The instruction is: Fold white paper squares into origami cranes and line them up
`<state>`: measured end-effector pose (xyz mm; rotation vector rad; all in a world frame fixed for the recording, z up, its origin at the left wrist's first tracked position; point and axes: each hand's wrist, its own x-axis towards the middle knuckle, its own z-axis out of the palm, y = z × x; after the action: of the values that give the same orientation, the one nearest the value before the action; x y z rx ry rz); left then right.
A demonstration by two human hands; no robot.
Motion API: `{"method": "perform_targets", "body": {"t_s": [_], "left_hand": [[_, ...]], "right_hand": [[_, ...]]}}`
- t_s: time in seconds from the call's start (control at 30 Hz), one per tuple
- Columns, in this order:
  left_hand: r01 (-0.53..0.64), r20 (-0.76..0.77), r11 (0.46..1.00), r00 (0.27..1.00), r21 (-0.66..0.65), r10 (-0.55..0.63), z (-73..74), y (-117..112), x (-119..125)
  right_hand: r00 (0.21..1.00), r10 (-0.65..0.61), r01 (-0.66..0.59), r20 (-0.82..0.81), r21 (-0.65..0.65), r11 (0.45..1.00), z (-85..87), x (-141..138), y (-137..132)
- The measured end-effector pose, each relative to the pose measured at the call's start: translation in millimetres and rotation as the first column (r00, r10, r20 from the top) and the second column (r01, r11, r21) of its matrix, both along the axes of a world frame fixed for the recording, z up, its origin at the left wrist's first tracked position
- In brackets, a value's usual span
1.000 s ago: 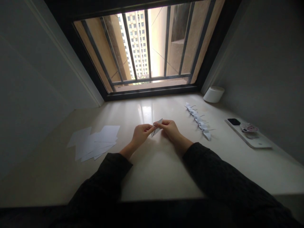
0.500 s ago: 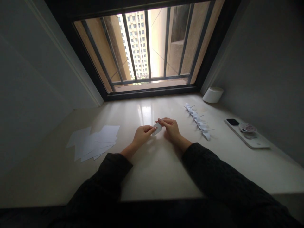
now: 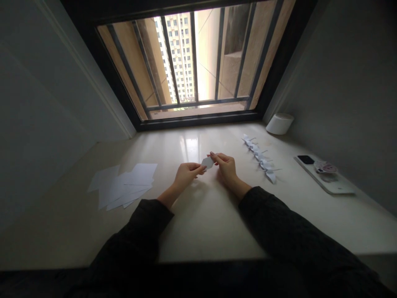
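Note:
Between my two hands is a small folded piece of white paper [image 3: 208,162], held above the pale sill. My left hand [image 3: 187,174] pinches its lower left corner between thumb and fingers. The thumb and fingertips of my right hand [image 3: 226,165] grip its upper right end. The paper's broad face is turned towards me, and its far side is hidden. To the right of my hands, several folded paper cranes [image 3: 259,157] stand in a slanting row. Loose white paper sheets [image 3: 124,186] lie overlapping on the left.
A white phone [image 3: 328,178] with a round grip on its back lies at the right. Behind it, a white cylindrical object [image 3: 279,124] stands by the wall. The sill [image 3: 211,231] ends in a front edge near me; a barred window [image 3: 198,120] closes the back.
The folded paper has turned so that more of its face shows, and it has shifted slightly to the right. Both hands keep their pinch on it.

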<state>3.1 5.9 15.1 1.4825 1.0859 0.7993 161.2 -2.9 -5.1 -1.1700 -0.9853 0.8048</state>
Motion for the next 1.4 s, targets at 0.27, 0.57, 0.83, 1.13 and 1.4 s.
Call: {"method": "perform_targets", "body": {"t_s": [0.27, 0.57, 0.83, 1.13, 1.4], "left_hand": [[-0.036, 0.128, 0.994, 0.991, -0.107, 0.05, -6.7, 7, -1], [-0.098, 0.165, 0.995, 0.981, -0.022, 0.101, -12.5, 13, -3], [-0.217, 0.176, 0.97, 0.965, 0.107, 0.197, -10.5, 11, -6], [-0.227, 0.201, 0.969, 0.958, 0.101, 0.203, -13.5, 10, -9], [-0.146, 0.219, 0.969, 0.971, 0.199, 0.102, -8.4, 9, -10]], "right_hand": [[0.997, -0.038, 0.035, -0.067, -0.033, 0.999, -3.9, 4, 6], [0.987, 0.035, -0.035, -0.155, 0.005, 0.999, -9.5, 5, 11], [0.969, 0.213, -0.207, -0.123, 0.064, 0.976, -9.8, 2, 11], [0.921, 0.388, -0.388, 0.025, 0.114, 0.915, -4.9, 0, 6], [0.92, 0.393, -0.393, -0.01, -0.049, 0.918, -8.4, 2, 5]]}}
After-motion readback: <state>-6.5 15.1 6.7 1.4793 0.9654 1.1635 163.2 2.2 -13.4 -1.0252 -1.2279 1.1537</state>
